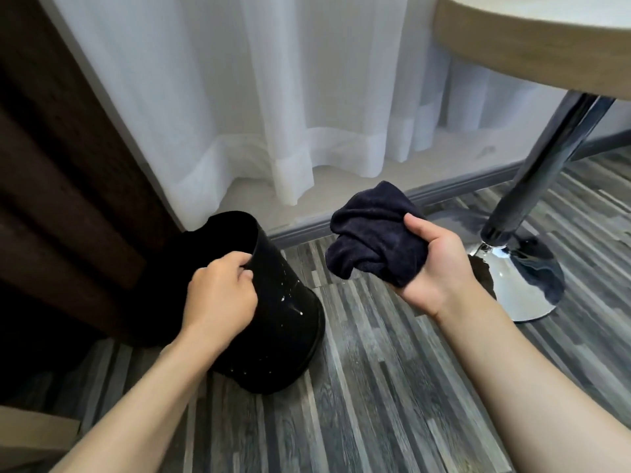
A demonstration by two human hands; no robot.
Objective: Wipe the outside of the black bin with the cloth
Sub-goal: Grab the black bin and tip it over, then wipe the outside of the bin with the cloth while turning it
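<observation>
**Hands at the bin, cloth held clear**

Both bare hands were in view from above. The left hand (pixel 218 295) gripped the near rim of a round black plastic bin (pixel 286 332), fingers curled over the edge. The bin stood on grey wood-striped flooring (pixel 375 387), tipped away from the person, its open mouth facing a dark brown wooden panel (pixel 61 186) on the left. Small pale flecks dotted the bin's outer wall. No label or writing could be read on it.

The right hand (pixel 433 271) was clenched around a bunched dark navy terry cloth (pixel 372 233), held in the air to the right of the bin and not touching it.

Open floor lay between the bin and the chrome pedestal base (pixel 522 285) of a round pale-topped table (pixel 532 35) at right. A sheer white curtain (pixel 273 97) hung behind, its hem ending just above a grey skirting strip (pixel 454 189).
</observation>
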